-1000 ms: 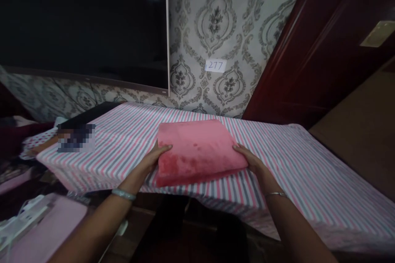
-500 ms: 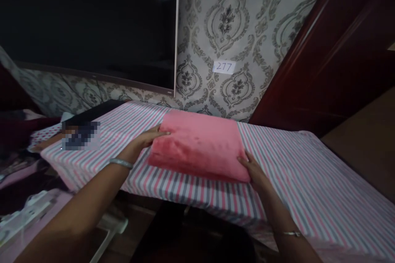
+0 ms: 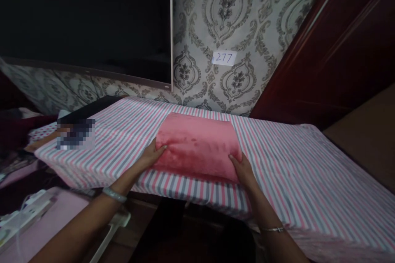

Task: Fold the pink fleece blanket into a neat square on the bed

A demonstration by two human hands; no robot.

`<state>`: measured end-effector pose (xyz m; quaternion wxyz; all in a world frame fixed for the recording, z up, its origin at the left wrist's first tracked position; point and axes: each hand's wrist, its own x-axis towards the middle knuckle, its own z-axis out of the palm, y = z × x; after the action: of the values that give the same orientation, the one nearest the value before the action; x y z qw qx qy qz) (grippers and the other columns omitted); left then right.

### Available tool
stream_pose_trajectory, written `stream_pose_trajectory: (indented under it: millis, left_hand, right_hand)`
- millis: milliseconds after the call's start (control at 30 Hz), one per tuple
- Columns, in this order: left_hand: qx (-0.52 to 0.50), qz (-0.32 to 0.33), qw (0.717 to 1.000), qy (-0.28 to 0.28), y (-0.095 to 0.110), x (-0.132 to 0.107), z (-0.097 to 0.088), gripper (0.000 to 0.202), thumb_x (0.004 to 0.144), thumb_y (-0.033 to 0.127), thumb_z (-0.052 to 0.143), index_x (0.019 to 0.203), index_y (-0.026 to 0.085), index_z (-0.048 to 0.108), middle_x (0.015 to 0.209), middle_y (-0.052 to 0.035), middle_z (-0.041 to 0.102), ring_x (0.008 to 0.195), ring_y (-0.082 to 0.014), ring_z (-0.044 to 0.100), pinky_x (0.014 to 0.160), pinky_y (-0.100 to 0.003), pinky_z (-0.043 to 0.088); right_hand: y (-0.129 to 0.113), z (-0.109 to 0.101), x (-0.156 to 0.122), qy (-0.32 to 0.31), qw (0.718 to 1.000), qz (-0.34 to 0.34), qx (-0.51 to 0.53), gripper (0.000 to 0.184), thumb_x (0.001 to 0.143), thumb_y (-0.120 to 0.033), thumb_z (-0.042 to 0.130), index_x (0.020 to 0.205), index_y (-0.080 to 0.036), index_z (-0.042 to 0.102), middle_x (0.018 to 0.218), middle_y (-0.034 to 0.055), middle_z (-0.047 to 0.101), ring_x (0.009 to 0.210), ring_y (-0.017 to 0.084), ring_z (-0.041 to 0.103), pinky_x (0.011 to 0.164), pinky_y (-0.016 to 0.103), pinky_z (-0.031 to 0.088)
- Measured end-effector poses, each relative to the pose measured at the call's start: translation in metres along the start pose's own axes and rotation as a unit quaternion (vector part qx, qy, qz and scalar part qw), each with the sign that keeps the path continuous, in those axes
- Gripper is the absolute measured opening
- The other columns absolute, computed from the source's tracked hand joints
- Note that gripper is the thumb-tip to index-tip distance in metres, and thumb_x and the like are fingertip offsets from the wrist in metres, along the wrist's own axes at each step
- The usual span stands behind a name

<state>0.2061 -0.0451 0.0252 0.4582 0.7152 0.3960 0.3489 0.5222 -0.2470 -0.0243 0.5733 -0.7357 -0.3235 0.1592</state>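
A pink plush cloth (image 3: 197,144), folded into a thick rectangle, lies near the front edge of the striped table cover (image 3: 296,172). My left hand (image 3: 152,154) grips its left side, thumb on top and the other fingers mostly hidden beneath or behind the edge. On the opposite side my right hand (image 3: 242,168) holds the front right edge in the same way, thumb over the top. Finger dents and darker brushed patches show on the plush surface. The underside of the cloth is hidden.
A large dark television (image 3: 86,20) hangs at the back left. A paper marked 277 (image 3: 224,58) is on the patterned wall. Dark red wood panelling (image 3: 311,57) slants down at the right. A blurred-out object (image 3: 76,134) lies at the table's left end; a power strip (image 3: 26,218) is lower left.
Both hands have come nearer the front on the cloth's sides. The cloth's back edge looks narrower and rounder, and its front face is less upright. The view has tilted slightly down.
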Motion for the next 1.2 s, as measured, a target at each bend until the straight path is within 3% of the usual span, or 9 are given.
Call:
stream_pose_trajectory:
  millis: [133, 300, 400, 467, 533, 633, 733, 900, 1200]
  left_hand:
    - [0.082, 0.045, 0.996, 0.012, -0.013, 0.004, -0.001, 0.072, 0.076, 0.054, 0.063, 0.139, 0.023, 0.052, 0.132, -0.0085, 0.065, 0.141, -0.0343, 0.044, 0.122, -0.047, 0.027]
    - [0.073, 0.012, 0.996, -0.057, -0.017, 0.009, -0.02, 0.083, 0.075, 0.063, 0.064, 0.145, 0.023, 0.046, 0.134, -0.01, 0.064, 0.137, -0.0343, 0.049, 0.116, -0.047, 0.037]
    - [0.097, -0.028, 0.995, -0.001, 0.0, 0.032, -0.025, 0.088, 0.078, 0.066, 0.061, 0.151, 0.023, 0.039, 0.139, -0.0127, 0.06, 0.135, -0.0352, 0.05, 0.112, -0.046, 0.042]
    - [0.165, 0.023, 0.985, 0.053, 0.024, 0.057, -0.016, 0.083, 0.085, 0.062, 0.054, 0.154, 0.019, 0.035, 0.147, -0.0149, 0.052, 0.144, -0.0352, 0.039, 0.117, -0.047, 0.034]
    - [0.257, 0.093, 0.961, 0.03, 0.052, 0.086, 0.003, 0.078, 0.09, 0.054, 0.05, 0.155, 0.017, 0.031, 0.154, -0.0153, 0.045, 0.149, -0.0338, 0.029, 0.121, -0.048, 0.025]
    - [0.404, 0.098, 0.909, -0.002, 0.075, 0.119, 0.04, 0.07, 0.094, 0.05, 0.045, 0.155, 0.018, 0.033, 0.162, -0.017, 0.032, 0.152, -0.0374, 0.017, 0.12, -0.058, 0.018]
    - [0.479, 0.054, 0.876, -0.026, 0.06, 0.133, 0.064, 0.066, 0.096, 0.054, 0.04, 0.154, 0.022, 0.037, 0.163, -0.0178, 0.028, 0.152, -0.0411, 0.017, 0.116, -0.065, 0.017]
    - [0.448, 0.009, 0.892, -0.057, 0.015, 0.136, 0.065, 0.072, 0.096, 0.064, 0.03, 0.155, 0.024, 0.035, 0.165, -0.0185, 0.021, 0.146, -0.0445, 0.03, 0.107, -0.059, 0.037]
    - [0.448, 0.014, 0.893, -0.048, 0.008, 0.141, 0.064, 0.075, 0.094, 0.067, 0.029, 0.154, 0.023, 0.038, 0.164, -0.018, 0.026, 0.14, -0.0451, 0.039, 0.106, -0.058, 0.038]
  right_hand:
    - [0.011, -0.005, 0.003, 0.042, 0.993, -0.027, -0.104, 0.059, 0.076, -0.049, 0.061, 0.125, -0.015, 0.062, 0.124, 0.0144, 0.068, 0.117, 0.033, 0.063, 0.104, 0.048, 0.047]
    - [0.013, -0.02, 0.01, -0.03, 0.992, -0.016, -0.125, 0.066, 0.078, -0.052, 0.061, 0.135, -0.018, 0.055, 0.125, 0.0124, 0.068, 0.116, 0.03, 0.064, 0.101, 0.044, 0.049]
    - [-0.01, -0.02, 0.03, -0.019, 0.988, -0.043, -0.145, 0.082, 0.079, -0.057, 0.061, 0.148, -0.017, 0.043, 0.134, 0.0155, 0.063, 0.121, 0.032, 0.06, 0.105, 0.047, 0.046]
    - [-0.04, -0.006, 0.049, 0.013, 0.978, -0.112, -0.176, 0.082, 0.084, -0.056, 0.056, 0.152, -0.015, 0.037, 0.146, 0.0181, 0.052, 0.133, 0.034, 0.05, 0.112, 0.05, 0.038]
    - [-0.074, 0.019, 0.07, -0.011, 0.956, -0.182, -0.229, 0.074, 0.091, -0.05, 0.049, 0.154, -0.015, 0.035, 0.156, 0.0162, 0.041, 0.144, 0.032, 0.036, 0.118, 0.05, 0.03]
    - [-0.105, 0.059, 0.094, -0.038, 0.92, -0.164, -0.354, 0.062, 0.099, -0.045, 0.039, 0.154, -0.015, 0.038, 0.161, 0.0143, 0.033, 0.149, 0.033, 0.024, 0.118, 0.055, 0.025]
    - [-0.096, 0.08, 0.105, -0.058, 0.892, -0.121, -0.431, 0.055, 0.102, -0.044, 0.033, 0.151, -0.019, 0.044, 0.16, 0.0103, 0.037, 0.149, 0.035, 0.023, 0.117, 0.06, 0.021]
    - [-0.052, 0.082, 0.115, -0.075, 0.885, -0.107, -0.446, 0.055, 0.103, -0.047, 0.029, 0.148, -0.021, 0.048, 0.156, 0.0081, 0.044, 0.145, 0.034, 0.031, 0.115, 0.06, 0.025]
    - [-0.045, 0.085, 0.12, -0.06, 0.886, -0.114, -0.445, 0.055, 0.103, -0.048, 0.027, 0.146, -0.024, 0.051, 0.154, 0.0087, 0.046, 0.143, 0.034, 0.035, 0.113, 0.058, 0.028]
